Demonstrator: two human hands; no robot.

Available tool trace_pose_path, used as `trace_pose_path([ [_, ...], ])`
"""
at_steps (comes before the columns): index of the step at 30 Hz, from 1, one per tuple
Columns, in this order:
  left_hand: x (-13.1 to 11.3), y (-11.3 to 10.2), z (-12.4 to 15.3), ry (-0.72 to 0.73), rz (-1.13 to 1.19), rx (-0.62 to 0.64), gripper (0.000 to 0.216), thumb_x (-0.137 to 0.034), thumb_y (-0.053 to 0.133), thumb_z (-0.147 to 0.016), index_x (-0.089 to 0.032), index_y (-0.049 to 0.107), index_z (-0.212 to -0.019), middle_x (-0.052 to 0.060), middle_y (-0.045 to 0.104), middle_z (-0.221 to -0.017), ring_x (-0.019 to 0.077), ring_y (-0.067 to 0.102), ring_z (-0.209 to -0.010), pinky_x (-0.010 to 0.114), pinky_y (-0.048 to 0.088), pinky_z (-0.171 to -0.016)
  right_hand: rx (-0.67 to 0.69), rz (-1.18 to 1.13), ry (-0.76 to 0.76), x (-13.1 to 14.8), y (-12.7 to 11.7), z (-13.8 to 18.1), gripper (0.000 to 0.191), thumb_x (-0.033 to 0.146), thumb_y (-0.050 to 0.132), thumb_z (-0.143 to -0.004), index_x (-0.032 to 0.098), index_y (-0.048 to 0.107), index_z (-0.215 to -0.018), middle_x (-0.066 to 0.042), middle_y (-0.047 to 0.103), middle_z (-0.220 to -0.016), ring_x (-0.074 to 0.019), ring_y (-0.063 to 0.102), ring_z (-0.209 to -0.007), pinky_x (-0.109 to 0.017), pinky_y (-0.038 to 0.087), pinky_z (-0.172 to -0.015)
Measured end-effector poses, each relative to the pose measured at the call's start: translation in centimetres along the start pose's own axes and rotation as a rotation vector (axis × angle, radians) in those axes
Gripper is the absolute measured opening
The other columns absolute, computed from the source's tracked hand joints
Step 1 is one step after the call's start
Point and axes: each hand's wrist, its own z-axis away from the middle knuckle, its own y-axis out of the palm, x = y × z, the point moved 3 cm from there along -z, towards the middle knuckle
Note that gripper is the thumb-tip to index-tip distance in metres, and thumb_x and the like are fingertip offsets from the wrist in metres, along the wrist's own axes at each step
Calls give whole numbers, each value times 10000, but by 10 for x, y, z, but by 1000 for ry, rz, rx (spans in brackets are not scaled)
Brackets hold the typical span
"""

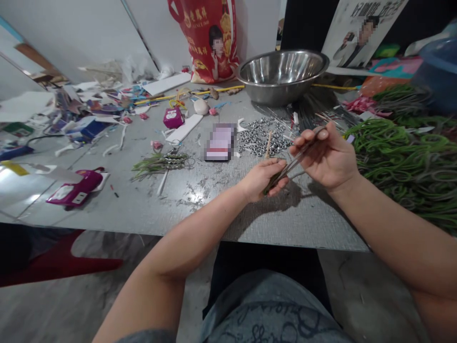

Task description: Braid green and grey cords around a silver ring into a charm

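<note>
Both hands hold a thin bundle of grey-green cords (294, 163) in the air above the front of the table. My left hand (262, 180) is closed round its lower end, with the thumb on top. The upper end is pinched between the thumb and fingers of my right hand (330, 157), whose palm faces inward. Just behind them lies a spread of small shiny metal rings or beads (262, 138). A thin wooden stick (269, 144) stands out from among these. To the right lies a large heap of green and grey cords (403, 157).
A steel bowl (282, 90) stands at the back, beside a red bag (207, 43). A phone (219, 142) lies left of the metal pieces. Further left are a small green cord bundle (157, 164), a purple device (80, 188) and paper scraps (76, 102).
</note>
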Motion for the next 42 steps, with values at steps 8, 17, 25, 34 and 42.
trace_pose_path([
  [8, 1, -7, -2, -45, 15, -51, 227, -262, 385, -912, -201, 358, -694, -66, 411, -458, 41, 297, -276, 143, 184, -290, -22, 262, -55, 13, -17, -4, 437, 665, 260, -835, 343, 551, -791, -5, 349, -601, -176, 338, -548, -336, 303, -538],
  [17, 1, -13, -2, -57, 24, -166, 274, -197, 436, -899, -186, 349, -639, -94, 249, -485, 14, 203, -314, 127, 118, -289, -96, 96, -79, 27, -33, -4, 319, 613, 441, -817, 322, 496, -698, 26, 175, -538, -165, 161, -505, -335, 177, -512],
  [25, -4, -23, -3, 52, -11, -300, 267, -230, 438, -905, -193, 364, -652, -88, 299, -464, 26, 257, -305, 143, 162, -302, -67, 255, -60, 23, -25, -3, 443, 732, 287, -792, 351, 512, -766, 11, 205, -511, -188, 212, -504, -348, 180, -509],
  [34, -11, -41, -6, 197, -203, -584, 222, -207, 428, -907, -169, 453, -690, -49, 508, -629, 28, 405, -342, 179, 262, -343, -119, -173, 5, 25, -29, -4, 294, 429, 524, -849, 272, 442, -614, 38, 223, -521, -134, 184, -461, -324, 208, -477],
  [42, -19, -45, -1, 419, -381, -617, 276, -232, 454, -894, -189, 423, -623, -51, 468, -506, 54, 423, -398, 197, 309, -426, -58, -118, 105, 2, 5, 5, 119, 291, 569, -822, 223, 601, -730, 33, 458, -591, -65, 316, -438, -253, 263, -424],
])
